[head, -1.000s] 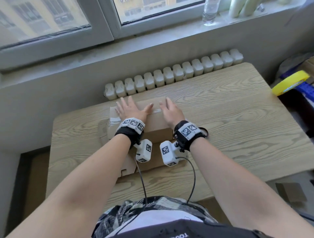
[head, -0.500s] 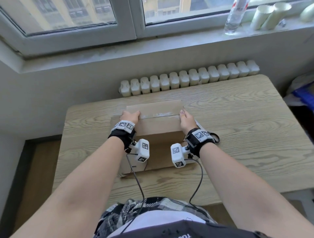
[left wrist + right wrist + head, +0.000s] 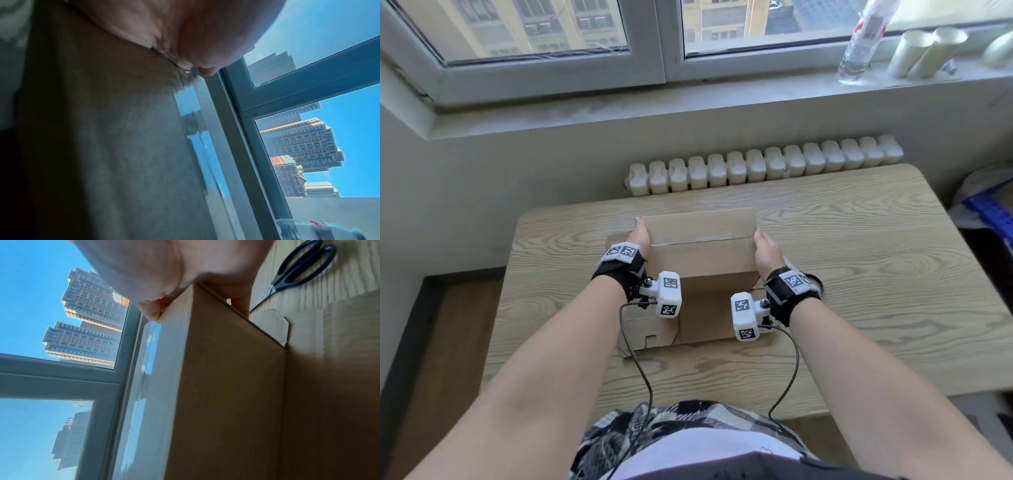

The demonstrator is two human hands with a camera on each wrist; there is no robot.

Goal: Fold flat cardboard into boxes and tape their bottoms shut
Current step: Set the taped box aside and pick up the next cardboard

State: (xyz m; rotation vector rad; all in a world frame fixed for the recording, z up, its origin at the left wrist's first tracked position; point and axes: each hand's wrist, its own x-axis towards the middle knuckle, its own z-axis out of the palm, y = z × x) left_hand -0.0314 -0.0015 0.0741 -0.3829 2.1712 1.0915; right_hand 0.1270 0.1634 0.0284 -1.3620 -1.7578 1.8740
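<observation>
A brown cardboard box [image 3: 698, 260] stands on the wooden table [image 3: 859, 257], its closed face up with a strip of clear tape [image 3: 702, 238] along the seam. My left hand [image 3: 639, 236] grips the box's left end and my right hand [image 3: 765, 248] grips its right end. In the right wrist view the thumb [image 3: 152, 311] lies at the taped face's edge and a finger [image 3: 240, 305] runs down the end of the box [image 3: 226, 386]. The left wrist view shows my palm against the cardboard [image 3: 102, 129]. Loose flaps [image 3: 654, 329] lie on the table near me.
Black-handled scissors [image 3: 296, 272] lie on the table just right of the box. A white radiator [image 3: 763, 164] runs behind the table's far edge. A water bottle [image 3: 859, 44] and paper cups [image 3: 924, 51] stand on the windowsill. A blue crate [image 3: 993, 212] sits off the right edge.
Both hands slid off the taped top, where they lay flat, out to the box's two ends and took hold there. My head view tilted up toward the window.
</observation>
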